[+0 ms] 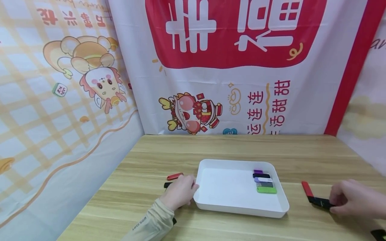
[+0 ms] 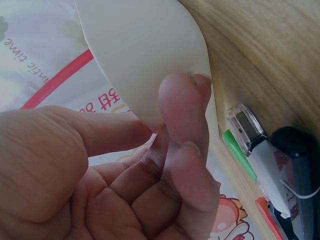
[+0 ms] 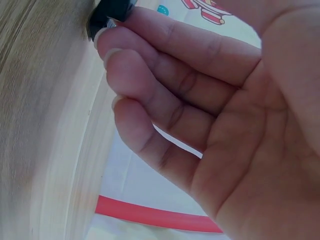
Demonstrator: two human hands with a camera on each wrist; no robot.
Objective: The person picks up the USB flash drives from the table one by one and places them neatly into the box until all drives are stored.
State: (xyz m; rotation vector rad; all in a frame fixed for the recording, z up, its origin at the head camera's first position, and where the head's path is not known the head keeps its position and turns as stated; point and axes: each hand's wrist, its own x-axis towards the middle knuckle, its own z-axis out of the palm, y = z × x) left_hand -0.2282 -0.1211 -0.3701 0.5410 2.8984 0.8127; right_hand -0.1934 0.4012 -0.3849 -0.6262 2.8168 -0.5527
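A white rectangular tray (image 1: 223, 187) stands on the table, its left rim pinched between the thumb and fingers of my left hand (image 1: 179, 191). Inside, along the right wall, lie several USB sticks in a column, from purple (image 1: 258, 171) at the far end to green (image 1: 266, 190) at the near end. To the right of the tray, my right hand (image 1: 357, 199) pinches the end of a black USB stick (image 1: 321, 203) at the tabletop. A red stick (image 1: 307, 189) meets its other end at an angle. The right wrist view catches only a corner of the black stick (image 3: 112, 15).
Left of the tray lie a red stick (image 1: 175, 176) and a black one (image 1: 167, 184), partly behind my left hand. The left wrist view shows several more close by, including a white one (image 2: 267, 170). Printed cloths (image 1: 187, 77) hang around the wooden table (image 1: 241, 145).
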